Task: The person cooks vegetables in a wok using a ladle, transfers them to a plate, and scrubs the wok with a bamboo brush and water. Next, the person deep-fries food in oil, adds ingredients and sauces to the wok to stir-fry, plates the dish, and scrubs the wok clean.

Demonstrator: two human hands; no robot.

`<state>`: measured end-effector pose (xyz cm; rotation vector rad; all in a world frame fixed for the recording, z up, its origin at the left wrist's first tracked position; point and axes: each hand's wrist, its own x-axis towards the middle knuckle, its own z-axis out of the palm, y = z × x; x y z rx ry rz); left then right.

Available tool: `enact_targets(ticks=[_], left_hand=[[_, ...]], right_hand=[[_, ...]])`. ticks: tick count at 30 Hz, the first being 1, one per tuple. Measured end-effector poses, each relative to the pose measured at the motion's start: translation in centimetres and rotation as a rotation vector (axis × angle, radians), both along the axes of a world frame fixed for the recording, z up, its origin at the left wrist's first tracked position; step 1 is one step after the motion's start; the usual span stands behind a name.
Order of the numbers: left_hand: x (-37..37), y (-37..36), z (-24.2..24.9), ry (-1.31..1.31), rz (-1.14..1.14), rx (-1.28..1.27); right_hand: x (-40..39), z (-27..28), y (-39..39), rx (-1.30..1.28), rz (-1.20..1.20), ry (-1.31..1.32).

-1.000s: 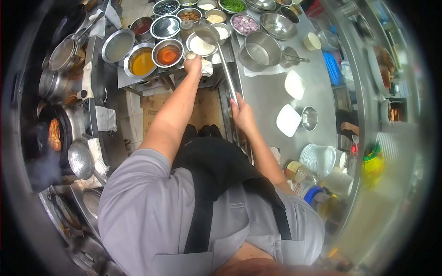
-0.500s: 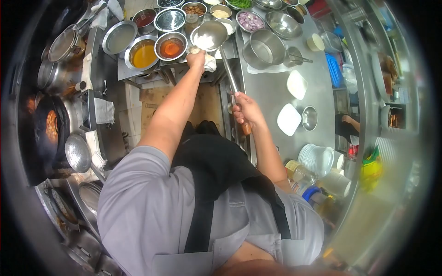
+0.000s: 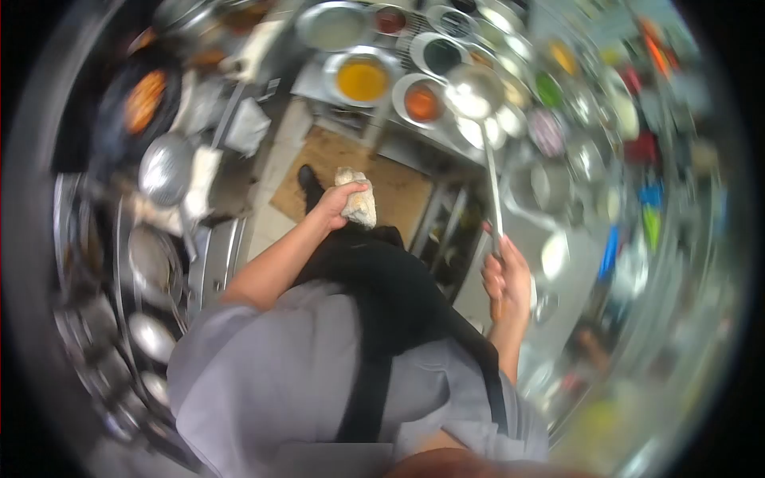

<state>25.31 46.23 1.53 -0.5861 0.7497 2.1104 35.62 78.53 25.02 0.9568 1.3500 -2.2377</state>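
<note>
My left hand (image 3: 339, 204) is closed around a folded whitish cloth (image 3: 360, 204), in front of my dark apron and above the brown floor mat. My right hand (image 3: 508, 275) grips the long handle of a metal ladle (image 3: 475, 94) near its wooden end. The ladle's bowl hangs over the group of bowls at the far side; motion blur hides whether anything is in it. Left of the ladle bowl are a bowl of orange-red liquid (image 3: 421, 102), a bowl of yellow liquid (image 3: 361, 78) and a bowl with dark contents (image 3: 441, 56).
On the left, a dark wok (image 3: 167, 107) holds orange food, and a perforated skimmer (image 3: 166, 169) lies close by. A bowl of purplish pieces (image 3: 547, 133) and a large metal pot (image 3: 550, 185) stand on the right-hand steel counter. Brown matting (image 3: 319, 167) covers part of the floor.
My left hand has drawn back from the bowls toward my body, holding the cloth. The view has swung left toward the wok. My right hand still holds the ladle.
</note>
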Motion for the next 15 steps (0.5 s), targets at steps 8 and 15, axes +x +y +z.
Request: enact_targets(ticks=[8,15], left_hand=[[-3.3,-22.1,1.4,0.035,0.976,-0.376],[-15.9,-40.9,0.7,0.204,1.474,-0.116]], right_hand=[[-14.5,1.2,-13.3,-0.234,0.467,-0.021],[-30.7,-1.1,-38.1,-0.108,0.984,0.119]])
